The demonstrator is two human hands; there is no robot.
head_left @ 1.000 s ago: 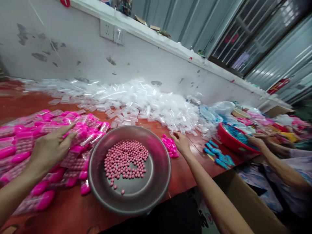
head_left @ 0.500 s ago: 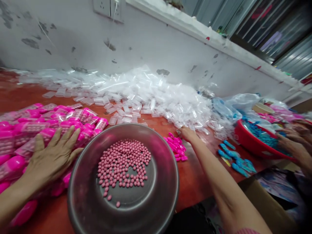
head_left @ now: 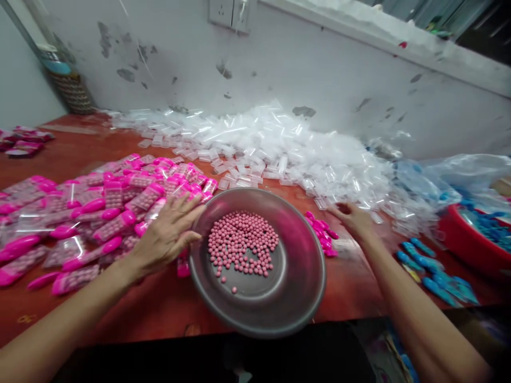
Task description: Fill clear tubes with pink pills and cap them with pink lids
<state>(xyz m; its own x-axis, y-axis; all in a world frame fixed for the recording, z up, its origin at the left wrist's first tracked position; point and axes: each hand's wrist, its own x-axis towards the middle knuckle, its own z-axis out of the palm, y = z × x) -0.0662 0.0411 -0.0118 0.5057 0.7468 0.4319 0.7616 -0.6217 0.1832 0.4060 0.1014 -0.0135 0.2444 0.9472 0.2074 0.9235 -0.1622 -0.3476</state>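
Bowl (head_left: pixel 297 298) of pink beads (head_left: pixel 243 242) between both hands — left hand (head_left: pixel 165 234) spread wide at its rim, right hand (head_left: pixel 351 218) beyond the pink caps (head_left: pixel 322 233), fingers curled, grip unclear.

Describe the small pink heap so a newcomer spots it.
On the red table sits a metal bowl of beads. Right of it, near the right hand, lies the small pink heap. Unlike the filled packs left of the bowl, its pieces show no beads.
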